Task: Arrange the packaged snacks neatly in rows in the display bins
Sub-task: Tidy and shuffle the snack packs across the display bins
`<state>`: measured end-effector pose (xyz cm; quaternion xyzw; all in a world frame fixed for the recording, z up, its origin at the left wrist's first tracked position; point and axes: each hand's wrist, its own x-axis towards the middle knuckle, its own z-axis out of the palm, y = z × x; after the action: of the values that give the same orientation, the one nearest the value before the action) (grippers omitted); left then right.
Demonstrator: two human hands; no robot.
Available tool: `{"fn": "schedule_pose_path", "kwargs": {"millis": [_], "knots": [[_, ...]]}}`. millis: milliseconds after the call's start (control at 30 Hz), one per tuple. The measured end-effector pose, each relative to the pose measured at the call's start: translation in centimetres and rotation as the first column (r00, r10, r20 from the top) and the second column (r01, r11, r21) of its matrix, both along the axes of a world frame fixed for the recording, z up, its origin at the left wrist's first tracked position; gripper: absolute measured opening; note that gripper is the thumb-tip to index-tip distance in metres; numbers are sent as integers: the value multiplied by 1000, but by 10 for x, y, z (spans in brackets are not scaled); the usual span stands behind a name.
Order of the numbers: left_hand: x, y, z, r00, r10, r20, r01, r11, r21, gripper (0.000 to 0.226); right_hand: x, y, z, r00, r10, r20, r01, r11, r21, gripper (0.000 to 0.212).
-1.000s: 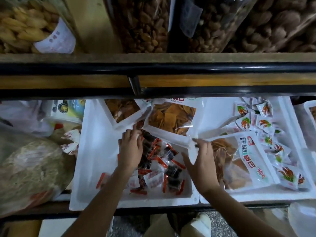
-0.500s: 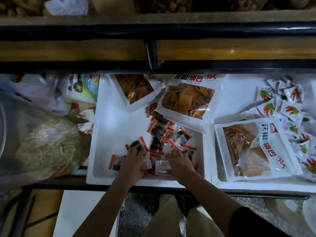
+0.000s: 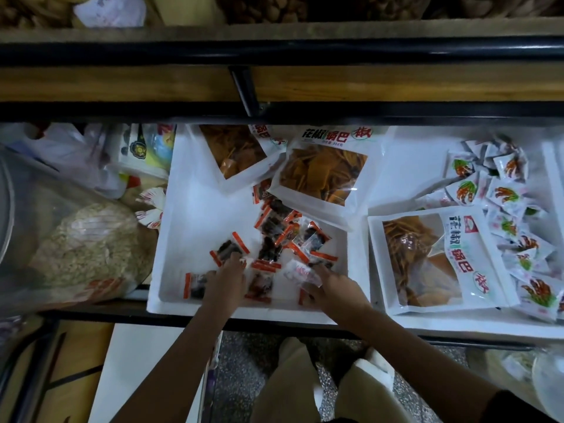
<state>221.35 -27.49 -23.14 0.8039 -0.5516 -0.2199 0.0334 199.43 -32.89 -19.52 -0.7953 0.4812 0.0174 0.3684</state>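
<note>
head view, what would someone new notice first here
The eye lands on the scatter of small red-edged snack packets in the middle white foam bin, with the left hand and right hand among them at its near edge. At the bin's far side, big windowed bags of orange crisps overlap the pile. In the bin to the right, a heap of small white packets lies beside another crisp bag.

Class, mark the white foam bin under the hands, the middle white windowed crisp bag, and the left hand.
White foam bin [image 3: 198,227]: head view, bare floor.
Middle white windowed crisp bag [image 3: 323,175]: head view, clear window.
Left hand [image 3: 227,280]: head view, back of hand.
</note>
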Motion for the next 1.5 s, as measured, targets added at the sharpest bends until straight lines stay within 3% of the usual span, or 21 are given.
{"fn": "schedule_pose_path", "kwargs": {"millis": [167, 367, 500, 667, 833, 1000, 1133, 1233, 1400, 1500], "knots": [[-47, -16, 26, 968, 201, -147, -230, 951, -209, 31, -54, -14, 16, 975, -151, 165, 152, 988, 10, 29], [-181, -53, 72, 960, -15, -279, -128, 864, -488, 28, -160, -31, 43, 855, -407, 321, 418, 908, 36, 28], [-268, -90, 87, 910, -59, -410, -104, 925, -366, 39, -241, -47, 54, 779, -553, 296, 550, 829, 102, 38], [-348, -131, 88, 855, -67, -514, -81, 962, -261, 47, -319, -69, 50, 752, -627, 203, 638, 770, 19, 46], [-395, -163, 75, 848, -102, -521, 9, 984, -177, 52, -360, -93, 43, 797, -594, 107, 602, 795, -71, 44], [-416, -185, 70, 832, -71, -550, 12, 994, -110, 57, -373, -112, 38, 814, -576, 78, 580, 814, -43, 48], [-422, -188, 65, 834, -134, -535, 96, 991, -98, 48, -374, -118, 35, 816, -559, 146, 564, 826, 7, 38], [-421, -180, 58, 844, -206, -496, 178, 979, -103, 51, -379, -113, 29, 867, -470, 167, 477, 879, -2, 49], [-409, -156, 46, 931, -361, -56, 338, 909, -245, 40, -392, -89, 23, 931, -360, 65, 360, 933, 10, 41], [-396, -137, 38, 920, -387, 56, 391, 903, -180, 37, -397, -71, 17, 957, -287, -36, 287, 958, -8, 38]]}}
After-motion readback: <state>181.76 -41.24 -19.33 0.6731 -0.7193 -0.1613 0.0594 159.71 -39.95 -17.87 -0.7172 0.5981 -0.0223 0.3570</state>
